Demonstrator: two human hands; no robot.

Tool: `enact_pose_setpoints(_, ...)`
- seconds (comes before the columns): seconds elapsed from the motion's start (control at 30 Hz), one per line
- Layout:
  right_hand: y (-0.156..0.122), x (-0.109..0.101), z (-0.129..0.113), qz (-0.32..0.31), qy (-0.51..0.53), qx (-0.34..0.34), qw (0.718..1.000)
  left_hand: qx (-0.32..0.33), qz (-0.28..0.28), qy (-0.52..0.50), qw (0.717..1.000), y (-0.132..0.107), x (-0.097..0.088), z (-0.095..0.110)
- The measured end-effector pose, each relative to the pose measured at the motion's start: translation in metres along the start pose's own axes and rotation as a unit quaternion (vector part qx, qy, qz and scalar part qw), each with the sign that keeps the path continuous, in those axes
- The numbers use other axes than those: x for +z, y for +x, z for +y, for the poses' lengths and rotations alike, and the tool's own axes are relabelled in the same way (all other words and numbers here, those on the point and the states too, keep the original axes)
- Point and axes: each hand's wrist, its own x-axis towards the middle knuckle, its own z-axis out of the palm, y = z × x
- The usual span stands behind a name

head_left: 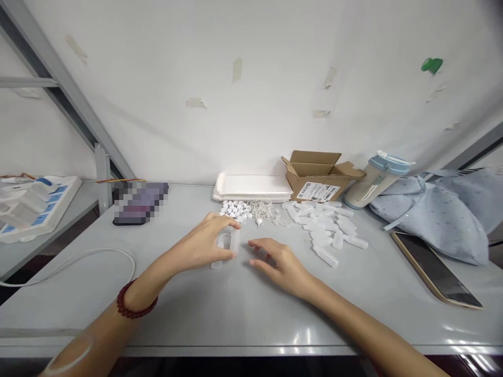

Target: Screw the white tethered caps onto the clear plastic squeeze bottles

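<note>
I find the left hand [204, 245] clamped around a clear tube [231, 242] at mid-table. The right hand [281, 264], at its 3 o'clock, has its fingers spread and holds nothing. The heap of tubes [328, 233] at 2 o'clock and the caps [234, 209] at 12 o'clock lie loose. I judge most of the work undone.

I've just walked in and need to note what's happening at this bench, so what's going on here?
A person has both bare hands over a grey table. The left hand grips a small clear plastic tube. The right hand is open and empty, fingers spread low over the table beside it. Beyond the hands lie small white caps, thin white cords and a heap of clear tubes. Behind those are stacked white trays and an open cardboard box.
</note>
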Motion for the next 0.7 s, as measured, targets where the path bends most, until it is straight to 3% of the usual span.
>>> enact_pose_setpoints(0.37, -0.003, 0.004, -0.001, -0.061, -0.078, -0.096, 0.99, -0.007, -0.104, 0.043, 0.994, -0.009, 0.004, 0.005)
enact_pose_setpoints(0.7, -0.004, 0.005, -0.01, -0.129, -0.131, -0.121, 0.976, 0.024, -0.066, 0.065, 0.995, -0.009, 0.011, -0.003)
